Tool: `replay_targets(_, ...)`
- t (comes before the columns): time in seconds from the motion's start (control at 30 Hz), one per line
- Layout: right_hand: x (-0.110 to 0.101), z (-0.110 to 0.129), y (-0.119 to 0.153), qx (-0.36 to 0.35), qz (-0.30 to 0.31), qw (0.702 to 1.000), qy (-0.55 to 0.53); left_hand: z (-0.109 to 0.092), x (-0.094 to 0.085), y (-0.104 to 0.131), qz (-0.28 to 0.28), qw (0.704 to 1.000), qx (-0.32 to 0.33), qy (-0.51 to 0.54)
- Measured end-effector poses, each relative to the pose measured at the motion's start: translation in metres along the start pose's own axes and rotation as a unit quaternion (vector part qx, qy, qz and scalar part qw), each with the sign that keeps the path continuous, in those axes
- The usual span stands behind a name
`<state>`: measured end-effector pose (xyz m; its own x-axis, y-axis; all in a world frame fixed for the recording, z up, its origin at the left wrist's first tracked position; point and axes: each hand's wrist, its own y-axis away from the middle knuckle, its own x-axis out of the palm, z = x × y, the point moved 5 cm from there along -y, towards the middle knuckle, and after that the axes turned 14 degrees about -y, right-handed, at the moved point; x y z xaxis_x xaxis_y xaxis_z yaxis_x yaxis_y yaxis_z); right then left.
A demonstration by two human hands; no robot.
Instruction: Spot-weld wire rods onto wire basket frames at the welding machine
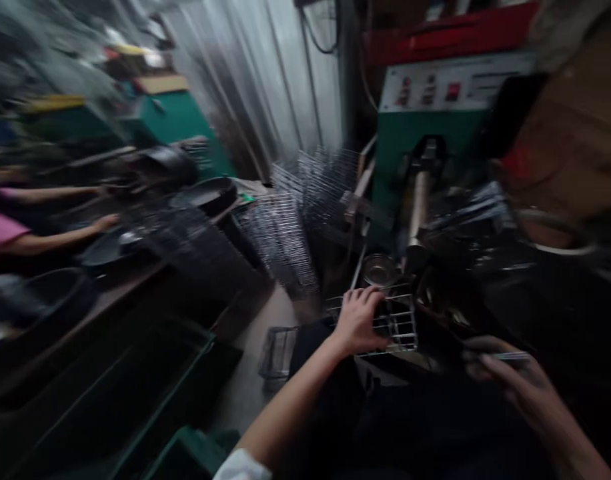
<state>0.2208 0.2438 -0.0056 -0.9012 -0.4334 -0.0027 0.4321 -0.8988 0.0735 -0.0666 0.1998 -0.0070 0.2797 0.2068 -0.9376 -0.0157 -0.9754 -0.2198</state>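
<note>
While the left hand [359,320] grips a wire rack [404,321], the right hand [510,377] holds thin metal pieces [510,357]

Wire rack sits low center, in front of the person's dark clothing, slightly tilted. Left grip closed on it: fingers over the top, thumb along the near side. Right hand lower right, well apart from the rack; grip closed on the thin metal pieces, blurred, count can't be told. Round metal dish [379,269] just beyond the rack. Small wire basket [277,353] left of the rack, near the pale floor [235,393]. Stacked wire grids [283,237] farther off, with a blurred wire pile [325,180] behind. Green machine [390,153] ahead, white control panel [453,87] on its upper part. Cardboard [575,133] at right. Far left: a co-worker's pink sleeve [5,230], hand [105,223] at a dark basin [100,252].
</note>
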Motion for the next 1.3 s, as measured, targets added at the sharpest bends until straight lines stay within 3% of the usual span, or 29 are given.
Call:
replay_targets(0.13, 0.025, 0.005, -0.009, -0.026, 0.103, 0.994, 0.024, 0.005, 0.005, -0.005, 0.005, 1.0, 0.0, -0.01)
replay_targets(0.37, 0.066, -0.012, -0.042, -0.18, 0.108, 0.973, 0.101, 0.008, 0.01, -0.014, 0.005, 1.0, 0.015, -0.021)
replay_targets(0.53, 0.071, -0.024, -0.042, -0.257, 0.089, 0.955, 0.119, 0.016, 0.007, -0.023, 0.019, 0.999, 0.026, -0.036)
replay_targets(0.9, 0.084, -0.048, -0.038, -0.347, 0.043, 0.92, 0.175, 0.015, 0.008, -0.023, 0.036, 0.998, 0.044, -0.041)
replay_targets(1.1, 0.086, -0.046, -0.032, -0.367, 0.007, 0.919, 0.143, 0.014, 0.009, -0.023, 0.034, 0.997, 0.048, -0.051)
replay_targets(1.3, 0.094, -0.043, -0.032, -0.385, 0.019, 0.906, 0.176, 0.016, 0.006, -0.022, 0.04, 0.997, 0.038, -0.058)
